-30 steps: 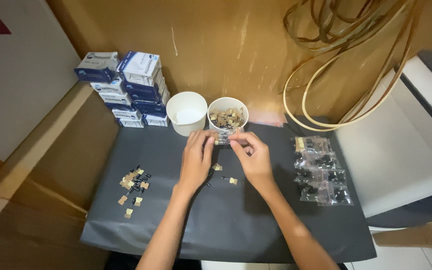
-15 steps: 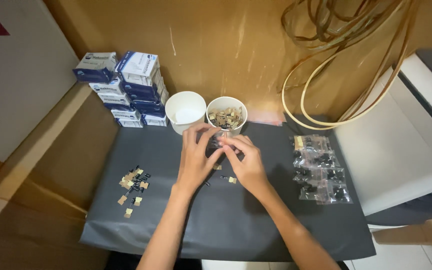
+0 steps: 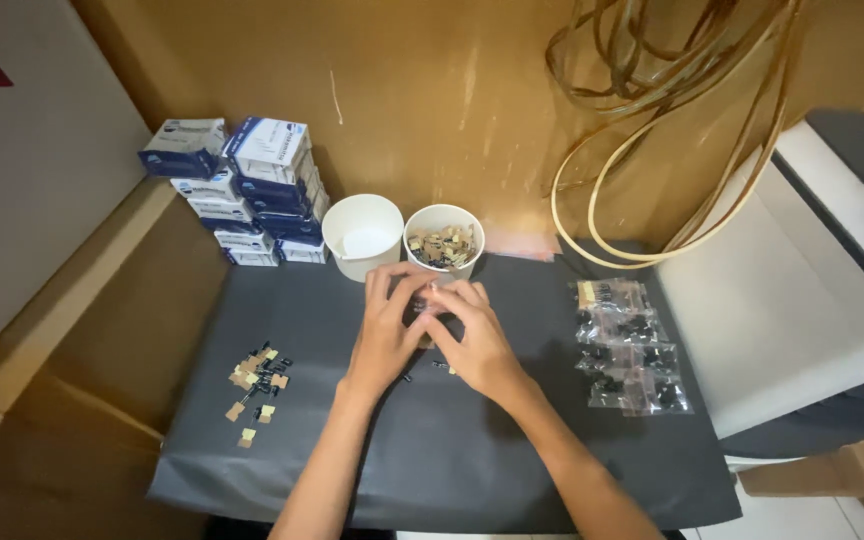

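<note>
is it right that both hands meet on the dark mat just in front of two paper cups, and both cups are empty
Not quite. In the head view only the left cup looks empty; the right cup holds small tan and black pieces. Left hand and right hand do meet on the dark mat.

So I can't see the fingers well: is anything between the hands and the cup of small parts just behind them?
Nothing visible. The left hand and right hand meet on the dark mat, and the filled cup stands just beyond their fingertips, beside an empty white cup.

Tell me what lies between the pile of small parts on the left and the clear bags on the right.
Head view: both hands, left hand and right hand, fingertips together over the dark mat.
</note>
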